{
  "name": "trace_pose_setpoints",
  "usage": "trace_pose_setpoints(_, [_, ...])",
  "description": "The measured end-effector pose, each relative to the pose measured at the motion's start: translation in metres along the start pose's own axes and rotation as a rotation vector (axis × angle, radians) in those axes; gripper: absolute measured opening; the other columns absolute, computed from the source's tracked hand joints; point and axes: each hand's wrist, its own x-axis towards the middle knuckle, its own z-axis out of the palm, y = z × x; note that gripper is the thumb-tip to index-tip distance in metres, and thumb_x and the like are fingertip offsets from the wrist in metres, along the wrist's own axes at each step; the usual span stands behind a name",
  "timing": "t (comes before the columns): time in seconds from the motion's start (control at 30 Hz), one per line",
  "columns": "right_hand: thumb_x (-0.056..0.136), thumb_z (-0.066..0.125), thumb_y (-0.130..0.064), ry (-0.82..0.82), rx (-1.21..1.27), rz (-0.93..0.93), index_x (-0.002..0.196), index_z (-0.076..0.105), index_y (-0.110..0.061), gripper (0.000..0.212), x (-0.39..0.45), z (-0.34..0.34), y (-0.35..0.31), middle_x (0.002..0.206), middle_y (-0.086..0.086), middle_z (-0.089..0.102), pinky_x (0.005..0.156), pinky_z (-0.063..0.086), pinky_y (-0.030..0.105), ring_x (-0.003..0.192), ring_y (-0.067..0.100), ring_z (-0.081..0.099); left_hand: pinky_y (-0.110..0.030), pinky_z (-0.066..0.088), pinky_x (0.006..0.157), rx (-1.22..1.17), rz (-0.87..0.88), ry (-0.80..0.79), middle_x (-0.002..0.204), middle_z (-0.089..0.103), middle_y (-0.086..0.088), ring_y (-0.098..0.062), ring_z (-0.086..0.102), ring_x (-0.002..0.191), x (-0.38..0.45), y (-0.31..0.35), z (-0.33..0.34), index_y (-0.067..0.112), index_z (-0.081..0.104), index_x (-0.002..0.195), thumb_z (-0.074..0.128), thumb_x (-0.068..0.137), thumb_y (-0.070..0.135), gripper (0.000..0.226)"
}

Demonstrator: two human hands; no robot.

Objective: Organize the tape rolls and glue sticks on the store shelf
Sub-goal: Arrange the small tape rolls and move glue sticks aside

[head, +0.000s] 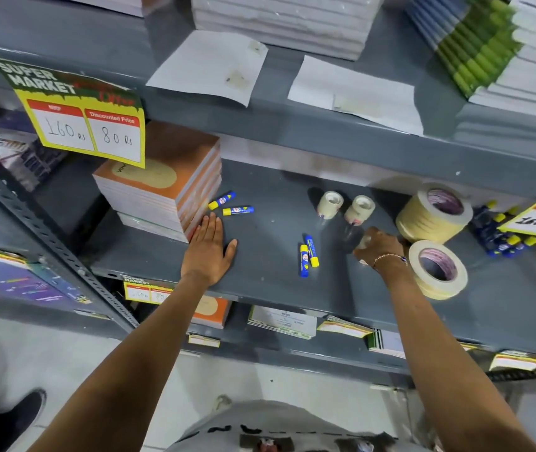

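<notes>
Barely started imo: my right hand (379, 244) fingers grip a small tape roll (364, 242), left hand (209, 247) lies flat and open on the shelf (269, 278). Glue sticks (309, 256) lie scattered mid-shelf, big tapes (433, 212) sit right.

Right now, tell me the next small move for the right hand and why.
Probably set the small tape roll that the right hand seems to be gripping down beside the two small rolls lying further back on the shelf. They look alike, so that would group them. The left hand lies flat, holding nothing.
</notes>
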Motion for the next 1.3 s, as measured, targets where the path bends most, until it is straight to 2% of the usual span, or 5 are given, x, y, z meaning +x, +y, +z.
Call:
trace_pose_setpoints(0.33, [0.082, 0.063, -0.014, 0.010, -0.033, 0.020, 0.124, 0.047, -0.003, 0.045, 0.003, -0.002, -0.004, 0.124, 0.021, 0.061, 0.094, 0.050, 0.038, 0.117, 0.041, 0.056, -0.029, -0.003, 0.118, 0.006, -0.009, -0.003, 0.161, 0.001, -0.009, -0.020, -0.001, 0.148, 0.000, -0.001, 0.001, 0.007, -0.001, 0.150, 0.019, 0.098, 0.051, 0.072])
trace_pose_setpoints(0.53, [0.076, 0.072, -0.036, 0.036, 0.129, 0.037, 0.137, 0.035, -0.011, 0.075, -0.002, -0.009, -0.009, 0.134, 0.026, 0.045, 0.103, 0.044, 0.045, 0.126, 0.043, 0.045, -0.028, -0.005, 0.116, 0.017, -0.003, -0.008, 0.161, 0.000, -0.010, -0.021, -0.001, 0.148, 0.000, 0.000, 0.000, 0.005, -0.002, 0.150, 0.019, 0.099, 0.050, 0.071])
trace_pose_setpoints(0.73, [0.086, 0.063, -0.015, 0.179, 0.248, -0.321, 0.110, 0.065, -0.004, 0.026, -0.006, -0.015, -0.083, 0.114, 0.021, 0.065, 0.091, 0.047, 0.032, 0.106, 0.036, 0.062, -0.031, -0.004, 0.118, 0.020, 0.017, -0.047, 0.160, -0.001, -0.013, -0.023, -0.003, 0.148, 0.001, -0.003, -0.002, 0.002, -0.002, 0.149, 0.021, 0.099, 0.048, 0.072])
trace_pose_setpoints(1.0, [0.089, 0.057, -0.006, 0.038, 0.199, -0.670, 0.116, 0.064, -0.007, 0.028, 0.017, 0.025, -0.185, 0.123, 0.015, 0.064, 0.100, 0.047, 0.034, 0.113, 0.033, 0.059, -0.028, -0.006, 0.116, -0.006, 0.015, -0.052, 0.161, -0.004, -0.008, -0.019, -0.006, 0.148, -0.003, -0.005, -0.004, 0.006, -0.004, 0.150, 0.020, 0.098, 0.053, 0.074])
trace_pose_setpoints(1.3, [0.087, 0.062, -0.010, 0.011, -0.030, -0.727, 0.122, 0.059, -0.008, 0.035, 0.042, 0.051, -0.213, 0.127, 0.016, 0.054, 0.098, 0.046, 0.038, 0.119, 0.034, 0.051, -0.028, -0.005, 0.119, -0.078, -0.008, -0.029, 0.161, -0.007, -0.003, -0.014, -0.010, 0.147, -0.001, -0.006, -0.002, 0.012, -0.004, 0.151, 0.020, 0.096, 0.056, 0.074])
